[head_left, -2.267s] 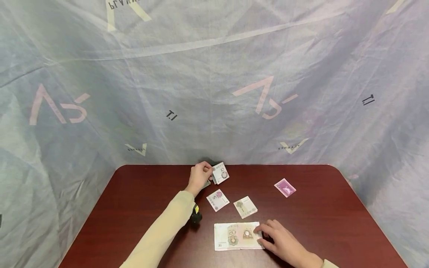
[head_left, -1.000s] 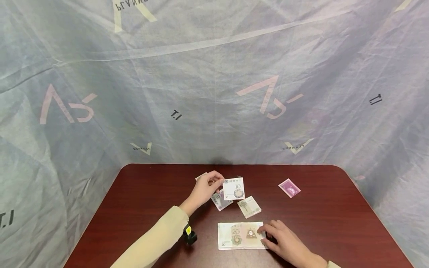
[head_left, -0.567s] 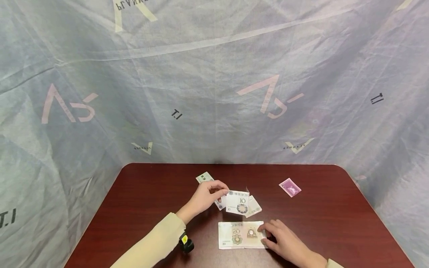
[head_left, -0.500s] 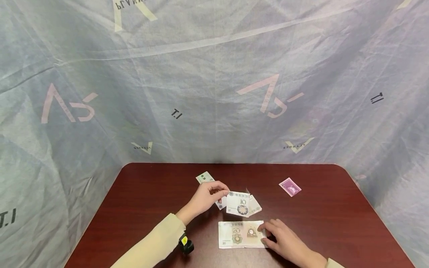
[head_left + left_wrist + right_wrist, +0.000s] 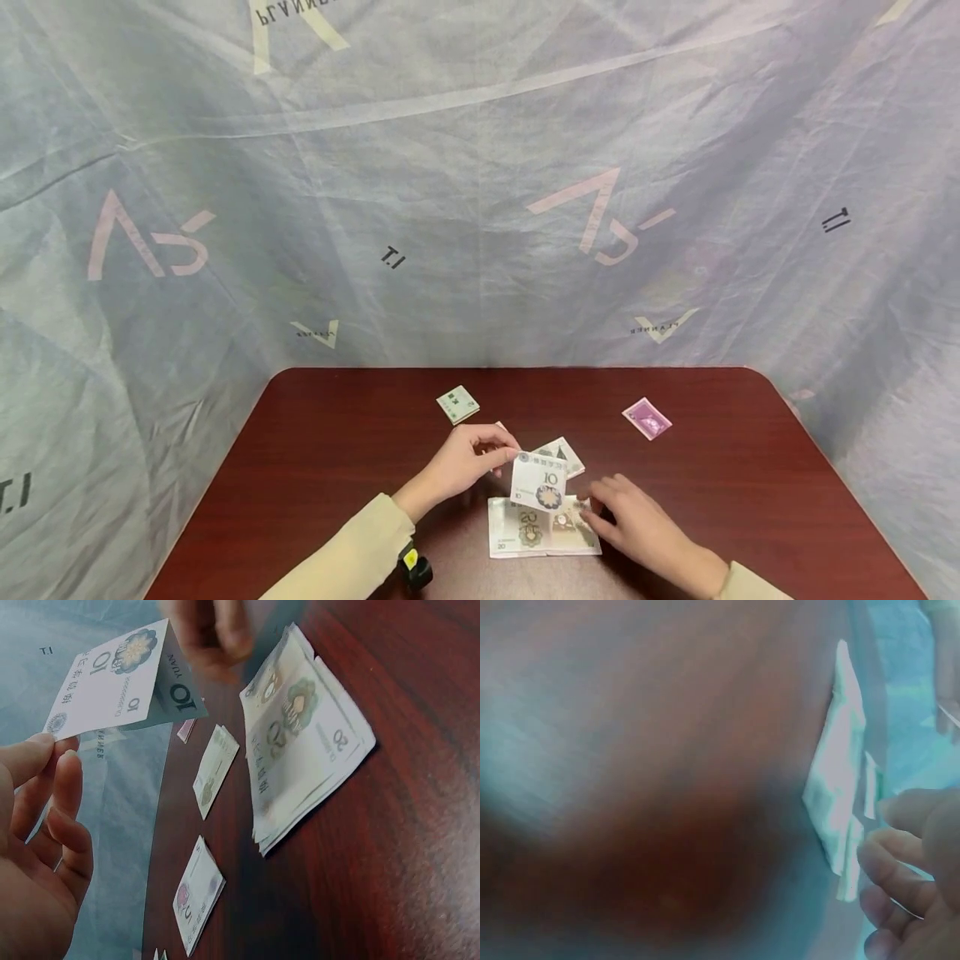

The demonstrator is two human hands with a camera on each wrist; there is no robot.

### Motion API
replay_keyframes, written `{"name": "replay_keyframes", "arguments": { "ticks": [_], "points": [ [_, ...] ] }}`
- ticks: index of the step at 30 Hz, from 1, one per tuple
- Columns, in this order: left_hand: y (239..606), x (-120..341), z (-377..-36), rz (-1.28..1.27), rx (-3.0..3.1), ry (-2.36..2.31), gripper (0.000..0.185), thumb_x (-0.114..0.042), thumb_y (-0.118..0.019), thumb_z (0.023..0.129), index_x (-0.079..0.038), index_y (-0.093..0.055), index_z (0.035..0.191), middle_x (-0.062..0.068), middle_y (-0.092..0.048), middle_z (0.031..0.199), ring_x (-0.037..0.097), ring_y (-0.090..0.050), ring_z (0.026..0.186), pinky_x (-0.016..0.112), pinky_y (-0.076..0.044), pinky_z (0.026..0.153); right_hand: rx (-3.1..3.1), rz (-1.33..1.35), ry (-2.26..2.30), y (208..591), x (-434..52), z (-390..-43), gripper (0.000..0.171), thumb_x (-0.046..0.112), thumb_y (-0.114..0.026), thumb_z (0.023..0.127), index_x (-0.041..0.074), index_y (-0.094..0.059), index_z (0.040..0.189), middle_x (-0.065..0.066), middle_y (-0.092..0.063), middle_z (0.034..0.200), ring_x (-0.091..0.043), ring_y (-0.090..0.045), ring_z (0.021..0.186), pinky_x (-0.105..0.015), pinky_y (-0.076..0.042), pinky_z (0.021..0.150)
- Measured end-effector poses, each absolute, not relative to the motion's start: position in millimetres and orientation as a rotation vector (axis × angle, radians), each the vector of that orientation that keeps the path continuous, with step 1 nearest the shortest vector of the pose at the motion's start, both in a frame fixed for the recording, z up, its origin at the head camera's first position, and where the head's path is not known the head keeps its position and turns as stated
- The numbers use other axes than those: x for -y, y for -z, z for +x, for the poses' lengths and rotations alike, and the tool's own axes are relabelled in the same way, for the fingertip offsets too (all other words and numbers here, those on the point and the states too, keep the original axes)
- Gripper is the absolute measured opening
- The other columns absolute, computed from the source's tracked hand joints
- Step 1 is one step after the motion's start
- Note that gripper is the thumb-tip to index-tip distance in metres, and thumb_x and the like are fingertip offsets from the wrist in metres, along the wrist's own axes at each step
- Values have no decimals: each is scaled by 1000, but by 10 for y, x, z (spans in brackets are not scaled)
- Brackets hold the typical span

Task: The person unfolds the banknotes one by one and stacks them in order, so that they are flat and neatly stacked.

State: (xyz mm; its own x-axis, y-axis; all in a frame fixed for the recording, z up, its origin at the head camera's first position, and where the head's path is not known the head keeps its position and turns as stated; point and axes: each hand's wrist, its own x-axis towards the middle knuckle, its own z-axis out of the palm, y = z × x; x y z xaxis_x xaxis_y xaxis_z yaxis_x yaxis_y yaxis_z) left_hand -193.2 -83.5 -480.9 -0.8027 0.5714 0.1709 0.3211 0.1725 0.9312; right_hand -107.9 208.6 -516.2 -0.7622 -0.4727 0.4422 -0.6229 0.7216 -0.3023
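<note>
My left hand [image 5: 513, 455] pinches the top corner of a folded 10 banknote [image 5: 542, 482], which hangs just above a flat stack of 20 banknotes [image 5: 525, 533]. In the left wrist view the 10 note [image 5: 112, 682] is held by the fingertips [image 5: 46, 754], with the 20 stack [image 5: 307, 739] below it. My right hand [image 5: 600, 508] lies with relaxed fingers at the right end of the 20 stack, holding nothing. The right wrist view is blurred and shows the fingers [image 5: 907, 855] beside the stack's edge [image 5: 840, 772].
All lie on a dark red table [image 5: 337, 450] backed by a grey cloth. A folded 1 note [image 5: 564, 452] sits just behind the 10 note. A folded green note [image 5: 458, 404] lies further back, a folded purple note [image 5: 647, 418] at the right. A folded 5 note [image 5: 196, 892] lies beside my left hand.
My left hand has brought the folded 10 note from the table's far side toward me, over the 20 stack. The green folded note is now uncovered. My right hand barely shifted.
</note>
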Motion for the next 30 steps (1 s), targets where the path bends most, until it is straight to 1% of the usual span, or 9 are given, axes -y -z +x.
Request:
{"name": "replay_keyframes", "arguments": {
  "ticks": [3,5,9,12,16,19,24,27,30],
  "points": [
    [4825,817,-1897,881,-2221,-1668,7,-14,-72,99,-11,-78,100,15,-74,93,35,-68,68,44,-60,66,2556,812,-674,5074,-2080,-1164,21,9,-84,83,21,-69,93,20,-58,82,-1,-49,77,-22,-44,63],
    [4828,803,-1865,900,-2213,-1659,7,-14,-72,98,-9,-78,99,15,-75,92,33,-69,67,41,-60,65,2550,791,-736,5020,-2076,-1206,23,7,-83,85,19,-70,100,19,-61,85,-3,-53,78,-22,-47,64],
    [4829,772,-1795,917,-2185,-1634,9,-14,-73,98,-8,-78,99,17,-75,91,25,-69,66,36,-59,64,2570,762,-813,4943,-2068,-1238,40,3,-82,85,15,-68,120,16,-64,86,-7,-60,80,-24,-50,66],
    [4832,755,-1756,924,-2151,-1627,10,-14,-72,98,-6,-78,100,18,-75,92,17,-67,66,37,-61,66,2572,781,-810,4928,-2069,-1239,49,1,-82,84,14,-66,129,18,-62,86,-8,-59,81,-24,-49,67],
    [4837,756,-1736,931,-2139,-1628,10,-14,-72,99,-7,-78,101,19,-76,93,9,-64,67,36,-60,67,2523,850,-781,4940,-2075,-1250,43,-2,-82,83,15,-72,122,19,-61,89,-6,-57,82,-23,-48,69],
    [4851,768,-1741,929,-2155,-1634,9,-14,-72,98,-7,-78,100,21,-75,92,6,-63,66,29,-58,65,2493,884,-782,4952,-2081,-1253,37,-4,-82,81,16,-75,111,18,-61,90,-3,-55,82,-20,-47,69],
    [4873,789,-1757,910,-2183,-1646,9,-14,-73,97,-7,-78,98,18,-74,86,8,-65,64,22,-54,62,2473,918,-821,4972,-2105,-1243,30,-2,-83,80,22,-75,98,17,-62,90,-1,-57,80,-18,-46,69],
    [4891,808,-1771,882,-2203,-1666,7,-12,-74,97,-7,-78,98,17,-75,87,15,-67,64,28,-56,62,2465,915,-915,4980,-2125,-1240,29,0,-83,81,23,-74,96,15,-62,90,-2,-57,77,-21,-48,65],
    [4920,829,-1791,858,-2226,-1686,7,-10,-73,97,-6,-77,100,17,-74,87,16,-66,63,32,-57,62,2482,857,-1062,4978,-2146,-1237,26,0,-81,85,23,-72,94,15,-62,88,0,-55,74,-24,-48,60]
  ]
}}
